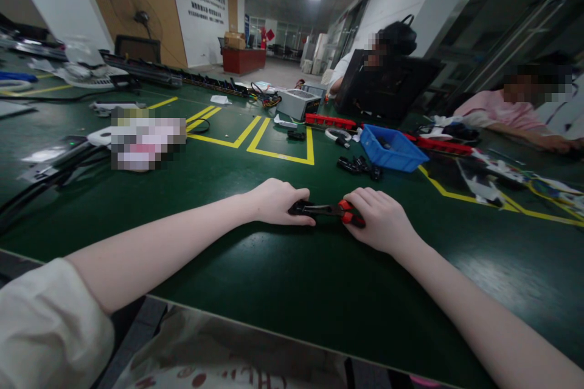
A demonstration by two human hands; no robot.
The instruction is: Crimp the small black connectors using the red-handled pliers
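Observation:
Just above the green table (pixel 292 273), my right hand (pixel 381 219) is closed around the red and black handles of a pair of pliers (pixel 328 210). The pliers lie level, and their jaws point left toward my left hand (pixel 278 202). Between its thumb and fingers, that hand pinches a small black part (pixel 298 206); its exact kind is too small to tell. The jaw tips meet the black part, though whether they grip it is hidden. Similar black pieces (pixel 358 165) lie in a small pile beyond my right hand.
A blue bin (pixel 393 149) stands behind the pile. Farther back are a grey metal box (pixel 297 103) with wires and a red strip (pixel 331 121). Cables (pixel 41 185) and a partly blurred white item (pixel 103 137) lie left. Two people sit across the table at the right.

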